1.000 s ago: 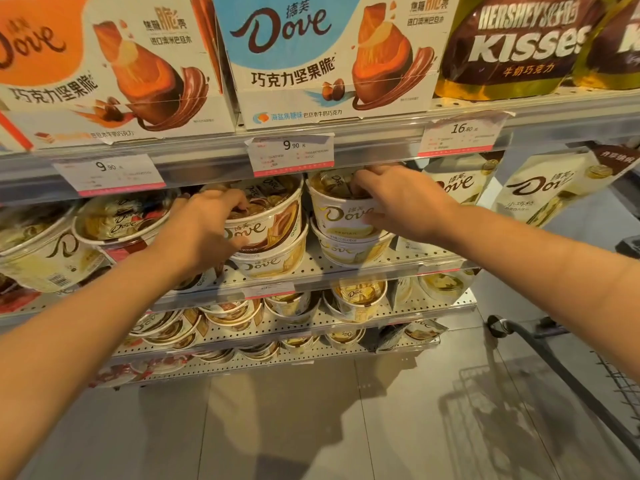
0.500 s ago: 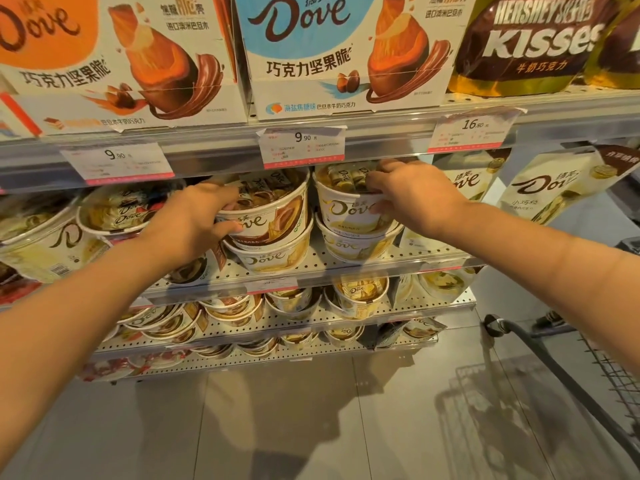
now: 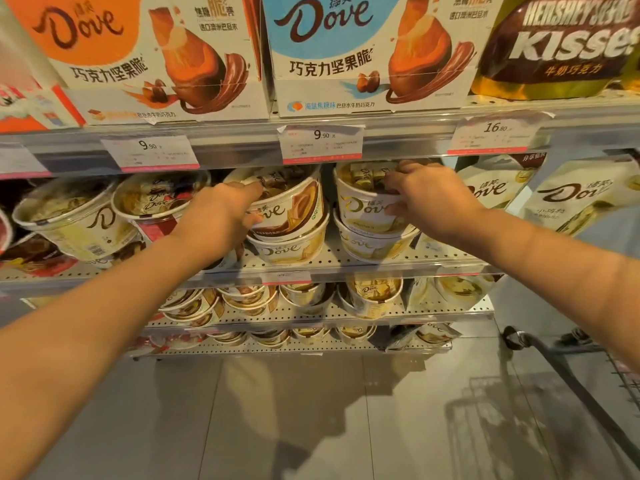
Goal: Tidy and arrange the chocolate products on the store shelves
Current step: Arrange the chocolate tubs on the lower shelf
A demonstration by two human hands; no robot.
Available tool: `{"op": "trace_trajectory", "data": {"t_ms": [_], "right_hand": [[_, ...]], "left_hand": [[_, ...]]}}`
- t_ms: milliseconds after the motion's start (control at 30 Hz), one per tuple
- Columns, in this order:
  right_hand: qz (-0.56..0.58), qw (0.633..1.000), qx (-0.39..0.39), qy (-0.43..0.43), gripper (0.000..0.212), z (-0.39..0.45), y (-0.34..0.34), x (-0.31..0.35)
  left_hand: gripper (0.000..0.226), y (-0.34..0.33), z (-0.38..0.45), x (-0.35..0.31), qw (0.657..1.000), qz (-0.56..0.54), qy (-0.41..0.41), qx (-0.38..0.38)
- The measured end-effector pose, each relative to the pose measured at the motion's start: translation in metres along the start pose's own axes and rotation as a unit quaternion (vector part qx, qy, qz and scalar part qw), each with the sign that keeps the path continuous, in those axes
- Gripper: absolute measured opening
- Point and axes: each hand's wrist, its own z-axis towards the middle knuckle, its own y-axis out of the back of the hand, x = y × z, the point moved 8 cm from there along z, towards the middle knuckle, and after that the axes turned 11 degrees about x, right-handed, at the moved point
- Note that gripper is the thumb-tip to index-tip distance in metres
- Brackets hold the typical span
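Each hand grips a round, glossy Dove tub (image 3: 287,216)

Price tag (image 3: 321,143) small print blurred — Kisses bag (image 3: 568,46) cropped.

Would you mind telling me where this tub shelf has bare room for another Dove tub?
Little is free. A bare strip of shelf runs between the two stacks under the left hand and right hand, too narrow for a tub. Left of them, tilted tubs crowd together.
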Motion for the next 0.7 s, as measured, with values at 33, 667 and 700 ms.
{"op": "trace_trajectory", "data": {"t_ms": [33, 667, 700], "right_hand": [[-0.003, 1.000, 0.001, 0.000, 0.036, 0.000, 0.000, 0.000], [0.025, 0.998, -0.038, 0.045, 0.043, -0.002, -0.006, -0.001], [0.025, 0.998, -0.038, 0.048, 0.041, -0.002, -0.006, -0.001]], "left_hand": [[0.018, 0.001, -0.001, -0.001, 1.000, 0.011, -0.004, -0.002], [0.020, -0.012, -0.002, 0.000, 0.983, -0.178, -0.030, -0.019], [0.018, -0.013, -0.001, -0.001, 0.981, -0.190, -0.037, -0.010]]}}
